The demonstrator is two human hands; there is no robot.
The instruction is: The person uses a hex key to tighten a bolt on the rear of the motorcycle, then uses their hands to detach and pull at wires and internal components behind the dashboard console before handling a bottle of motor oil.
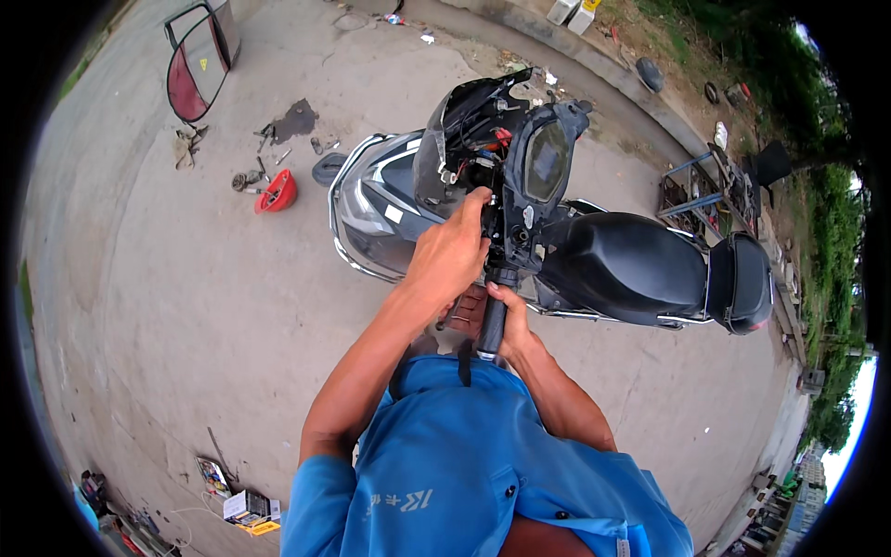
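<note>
A dark scooter stands in front of me, its front fairing (436,153) opened up and the wiring and parts inside exposed. My left hand (452,246) reaches into the handlebar area beside the dashboard (546,160). Its fingers are curled in among the dark parts, and whatever they pinch is hidden. The black handlebar grip (492,325) points toward my body. Around its inner end closes my right hand (512,320), with the thumb near the switch housing (502,276) and the other fingers mostly out of sight.
The black seat (640,265) extends to the right. On the concrete at left lie a red bowl-shaped container (277,192), loose metal parts (246,180) and a vehicle door (198,70). A metal rack (701,195) stands at far right; boxes (249,509) lie at lower left.
</note>
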